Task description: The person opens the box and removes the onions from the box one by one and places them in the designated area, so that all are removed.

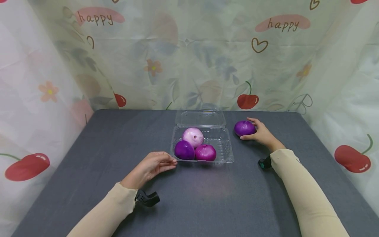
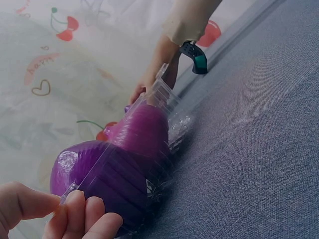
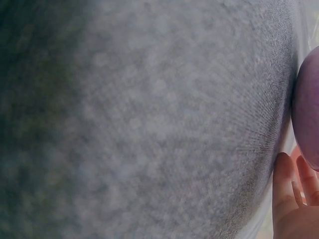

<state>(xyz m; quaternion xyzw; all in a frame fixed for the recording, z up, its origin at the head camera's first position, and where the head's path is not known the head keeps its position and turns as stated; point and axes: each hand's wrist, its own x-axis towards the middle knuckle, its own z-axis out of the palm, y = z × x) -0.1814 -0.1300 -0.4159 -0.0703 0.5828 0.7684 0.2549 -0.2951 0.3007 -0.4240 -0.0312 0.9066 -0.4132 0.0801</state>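
Note:
A clear plastic clamshell box [image 1: 223,148] stands with its lid raised in the middle of the table. Three onions lie in it: a pale one [image 1: 192,136] at the back, a dark purple one [image 1: 184,150] front left and a magenta one [image 1: 205,152] beside that. My left hand [image 1: 154,165] pinches the box's front left corner; in the left wrist view thumb and fingertips [image 2: 76,199] meet on the rim. Right of the box, my right hand [image 1: 260,133] grips another purple onion [image 1: 244,128] from its right side, thumb in front and fingers behind.
The box's transparent lid [image 1: 201,118] leans back near the table's far edge. Dark grey cloth covers the table [image 1: 207,200]. Printed curtains [image 1: 186,62] hang behind it and at both sides.

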